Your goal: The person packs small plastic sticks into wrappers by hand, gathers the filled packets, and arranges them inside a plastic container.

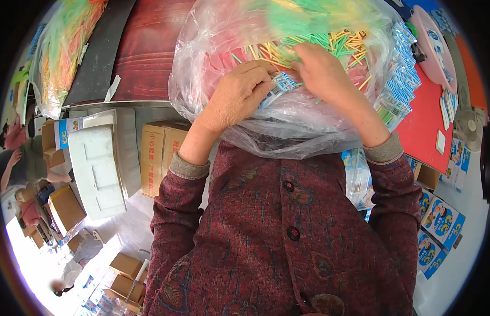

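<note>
Left hand (240, 95) pinches packet (283, 82), fingers clamped on it. Right hand (324, 71) at sticks (353, 45) in bag (303, 142); fingertips blurred, cannot tell whether together.

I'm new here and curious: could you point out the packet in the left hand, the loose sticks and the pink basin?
Packet (285, 82): head view, on its blue-and-white printed side.
Sticks (355, 41): head view, on yellow ones toward the right.
Basin (431, 67): head view, on its pink wall.
</note>
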A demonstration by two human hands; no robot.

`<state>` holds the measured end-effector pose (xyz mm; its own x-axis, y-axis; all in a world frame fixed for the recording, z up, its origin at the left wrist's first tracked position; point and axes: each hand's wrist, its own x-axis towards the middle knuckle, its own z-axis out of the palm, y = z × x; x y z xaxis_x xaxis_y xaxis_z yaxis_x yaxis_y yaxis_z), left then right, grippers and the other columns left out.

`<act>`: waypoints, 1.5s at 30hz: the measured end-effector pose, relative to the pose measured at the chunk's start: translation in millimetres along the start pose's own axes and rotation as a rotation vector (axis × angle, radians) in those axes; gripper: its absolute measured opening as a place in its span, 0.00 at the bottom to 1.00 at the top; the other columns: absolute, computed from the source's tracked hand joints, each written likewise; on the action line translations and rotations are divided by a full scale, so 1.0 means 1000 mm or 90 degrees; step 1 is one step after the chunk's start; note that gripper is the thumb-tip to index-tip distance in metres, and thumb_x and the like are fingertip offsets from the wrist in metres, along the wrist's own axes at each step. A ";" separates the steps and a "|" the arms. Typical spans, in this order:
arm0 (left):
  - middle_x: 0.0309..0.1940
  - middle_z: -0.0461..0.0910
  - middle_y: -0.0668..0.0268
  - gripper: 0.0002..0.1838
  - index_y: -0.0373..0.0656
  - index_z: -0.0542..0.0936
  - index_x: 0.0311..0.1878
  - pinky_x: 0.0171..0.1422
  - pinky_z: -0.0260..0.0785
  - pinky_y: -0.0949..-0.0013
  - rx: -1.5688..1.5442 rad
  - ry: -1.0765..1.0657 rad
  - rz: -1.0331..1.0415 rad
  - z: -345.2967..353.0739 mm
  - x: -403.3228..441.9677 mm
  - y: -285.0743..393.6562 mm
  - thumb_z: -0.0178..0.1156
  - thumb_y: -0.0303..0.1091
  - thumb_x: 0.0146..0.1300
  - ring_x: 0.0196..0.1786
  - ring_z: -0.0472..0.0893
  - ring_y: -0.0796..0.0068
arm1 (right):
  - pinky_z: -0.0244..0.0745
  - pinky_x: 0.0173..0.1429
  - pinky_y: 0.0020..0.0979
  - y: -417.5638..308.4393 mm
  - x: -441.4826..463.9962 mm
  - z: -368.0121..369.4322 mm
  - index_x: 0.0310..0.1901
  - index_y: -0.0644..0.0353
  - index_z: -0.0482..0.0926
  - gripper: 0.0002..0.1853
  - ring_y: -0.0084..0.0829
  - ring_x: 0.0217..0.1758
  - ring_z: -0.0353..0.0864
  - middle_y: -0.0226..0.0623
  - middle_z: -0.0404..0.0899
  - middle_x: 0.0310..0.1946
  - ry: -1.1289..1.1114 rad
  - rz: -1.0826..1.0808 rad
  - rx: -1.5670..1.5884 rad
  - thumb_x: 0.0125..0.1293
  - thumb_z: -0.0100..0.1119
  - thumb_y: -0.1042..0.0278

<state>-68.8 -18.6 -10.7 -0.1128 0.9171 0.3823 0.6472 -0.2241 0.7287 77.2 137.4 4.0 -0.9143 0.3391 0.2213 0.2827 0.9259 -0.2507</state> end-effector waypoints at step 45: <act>0.33 0.78 0.73 0.04 0.42 0.80 0.34 0.47 0.65 0.78 -0.593 0.198 -0.211 0.026 0.008 0.025 0.65 0.24 0.57 0.39 0.74 0.84 | 0.74 0.56 0.43 -0.052 -0.017 -0.056 0.51 0.59 0.68 0.09 0.48 0.56 0.75 0.44 0.76 0.43 0.446 -0.028 0.905 0.73 0.44 0.69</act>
<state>-34.6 -8.3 -4.3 -0.4541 0.8833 0.1161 -0.2770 -0.2638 0.9240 93.9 92.7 65.8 -0.4913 0.6963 0.5233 -0.5974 0.1679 -0.7842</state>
